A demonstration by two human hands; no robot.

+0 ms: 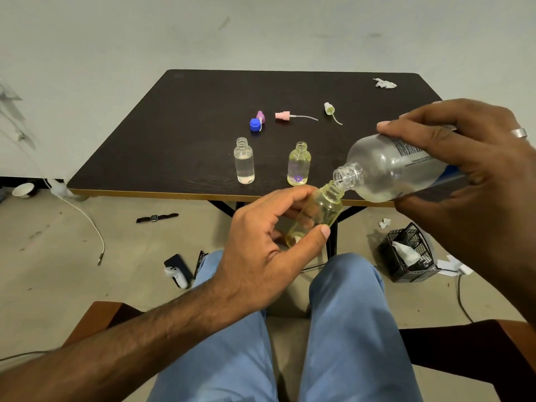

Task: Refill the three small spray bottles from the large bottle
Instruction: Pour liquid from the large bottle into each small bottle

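My right hand (470, 169) grips the large clear bottle (388, 166), tipped on its side with its open mouth pointing left and down. Its mouth touches the neck of a small yellowish spray bottle (319, 211), which my left hand (266, 250) holds tilted in front of the table edge, above my lap. Two more small bottles stand uncapped on the dark table (185, 134): a clear one (244, 161) holding liquid and a yellow-tinted one (299, 164) with a purple flower. Behind them lie a blue cap (254, 124), a purple spray top (260, 116), a pink spray top (287, 115) and a white spray top (329, 108).
A crumpled tissue (384, 83) lies at the table's far right corner. On the floor are a watch (156, 218), a phone and controller (177, 271), a black crate (410, 253), a white cable (87, 219) and a bowl (23, 190). I sit on a brown chair.
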